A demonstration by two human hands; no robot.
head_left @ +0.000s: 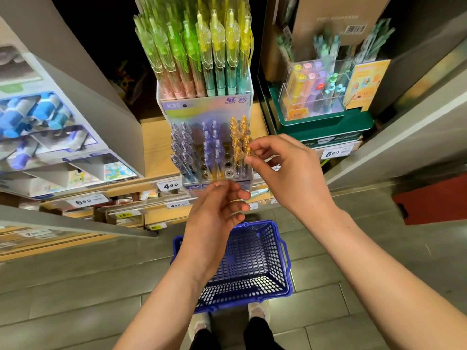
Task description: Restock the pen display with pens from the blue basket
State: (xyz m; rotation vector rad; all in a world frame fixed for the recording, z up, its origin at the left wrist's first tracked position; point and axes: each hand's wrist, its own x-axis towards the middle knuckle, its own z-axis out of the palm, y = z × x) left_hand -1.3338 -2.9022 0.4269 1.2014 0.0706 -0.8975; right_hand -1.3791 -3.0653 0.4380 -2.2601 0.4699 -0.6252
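Observation:
The pen display (204, 107) stands on a wooden shelf, with green and yellow pens in its upper tier and clear, purple and orange pens in the lower rack. My right hand (285, 170) pinches the top of an orange pen (247, 154) at the rack's front right corner. My left hand (217, 210) hovers just below the rack's front edge, fingers loosely curled and holding nothing. The blue basket (265, 261) sits on the floor below my hands; no pens show inside it. Several rack holes (228, 164) between the purple and orange pens stand vacant.
A green stand with a clear box of pastel pens (316, 97) stands to the right. Boxed blue items (38, 117) fill the left shelf. Price tags (168, 185) line the shelf edges. My feet (257, 311) stand on grey floor tiles behind the basket.

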